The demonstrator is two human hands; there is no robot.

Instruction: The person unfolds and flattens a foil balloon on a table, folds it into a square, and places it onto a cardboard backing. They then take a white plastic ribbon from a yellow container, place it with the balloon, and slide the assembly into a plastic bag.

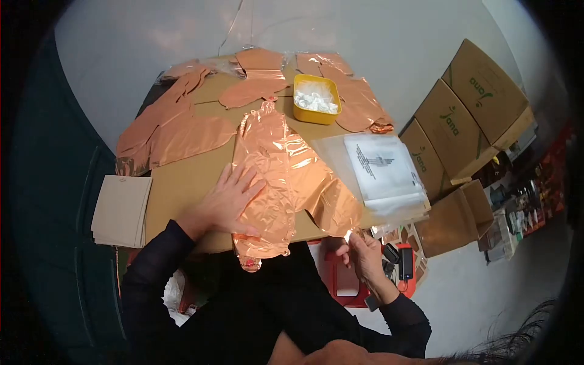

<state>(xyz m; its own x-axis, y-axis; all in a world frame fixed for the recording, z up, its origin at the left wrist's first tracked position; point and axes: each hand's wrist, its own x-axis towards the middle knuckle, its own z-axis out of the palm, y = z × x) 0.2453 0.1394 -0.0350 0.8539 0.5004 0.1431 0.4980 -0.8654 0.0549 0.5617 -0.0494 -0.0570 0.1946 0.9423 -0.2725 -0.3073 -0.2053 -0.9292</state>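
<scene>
rose-gold foil balloon point(286, 176) lies flat at the near edge of the cardboard-topped desk point(182, 182), head view. left hand point(228, 201) is spread wide, pressing it down; right hand point(363, 246) pinches its lower right corner. looks mid-way: roughly seven flattened foil pieces point(176, 125) wait behind. one yellow tub point(316, 100), one stack of clear printed bags point(380, 170), one pile of card sheets point(121, 210), four cardboard boxes point(462, 121).

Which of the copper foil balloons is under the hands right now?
The big foil balloon at the table's near edge: left hand lies flat on it, right hand pinches its lower corner. The others lie untouched further back.
</scene>
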